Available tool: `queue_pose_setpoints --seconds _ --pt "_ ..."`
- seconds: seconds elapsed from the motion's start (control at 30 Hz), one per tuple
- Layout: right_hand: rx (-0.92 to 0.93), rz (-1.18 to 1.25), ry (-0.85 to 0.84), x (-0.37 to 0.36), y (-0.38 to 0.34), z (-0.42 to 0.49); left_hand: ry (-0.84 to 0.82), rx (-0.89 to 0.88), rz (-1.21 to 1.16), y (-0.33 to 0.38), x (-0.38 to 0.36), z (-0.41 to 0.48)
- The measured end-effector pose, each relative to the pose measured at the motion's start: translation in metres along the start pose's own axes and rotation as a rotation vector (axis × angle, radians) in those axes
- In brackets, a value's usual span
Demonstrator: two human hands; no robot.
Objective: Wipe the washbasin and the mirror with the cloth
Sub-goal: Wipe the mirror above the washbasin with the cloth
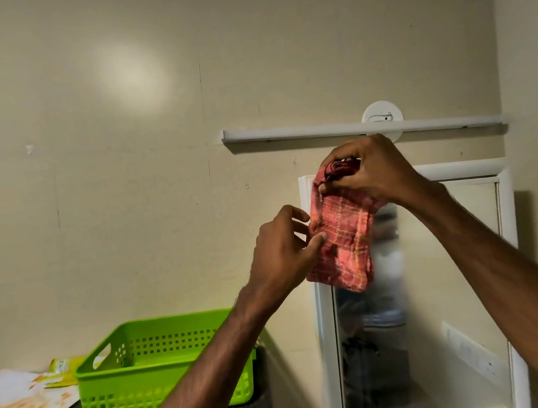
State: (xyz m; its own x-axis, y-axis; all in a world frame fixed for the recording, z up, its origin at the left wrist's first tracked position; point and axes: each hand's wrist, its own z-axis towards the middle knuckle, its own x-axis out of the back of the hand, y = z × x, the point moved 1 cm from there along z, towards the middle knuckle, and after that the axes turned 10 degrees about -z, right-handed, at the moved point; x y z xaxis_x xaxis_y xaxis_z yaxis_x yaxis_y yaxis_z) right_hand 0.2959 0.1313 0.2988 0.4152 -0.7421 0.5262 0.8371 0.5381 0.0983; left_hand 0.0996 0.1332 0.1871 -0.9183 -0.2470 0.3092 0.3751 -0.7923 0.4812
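The right hand [368,172] grips the bunched top of the red checked cloth [344,245], which hangs under it before the mirror [423,303]. The left hand [282,248], lower and to the left of the right hand, pinches the cloth's side edge. A green basket [166,367] stands below it.

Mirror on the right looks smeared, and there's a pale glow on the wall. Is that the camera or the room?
Head view: the mirror reflection is streaked, likely motion blur, while the cloth, left hand and right hand are fairly sharp. Head view: the pale oval on the wall is soft reflected light, not harsh glare.
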Motion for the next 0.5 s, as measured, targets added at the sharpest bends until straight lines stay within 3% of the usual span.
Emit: queue_pose_setpoints --seconds 0.27,0.5 --pt "0.041 -0.11 0.019 -0.002 0.011 0.012 0.045 -0.028 -0.004 -0.008 -0.011 0.005" --pt "0.097 -0.198 0.148 -0.007 0.014 0.016 0.111 -0.044 -0.002 -0.012 -0.02 0.005"
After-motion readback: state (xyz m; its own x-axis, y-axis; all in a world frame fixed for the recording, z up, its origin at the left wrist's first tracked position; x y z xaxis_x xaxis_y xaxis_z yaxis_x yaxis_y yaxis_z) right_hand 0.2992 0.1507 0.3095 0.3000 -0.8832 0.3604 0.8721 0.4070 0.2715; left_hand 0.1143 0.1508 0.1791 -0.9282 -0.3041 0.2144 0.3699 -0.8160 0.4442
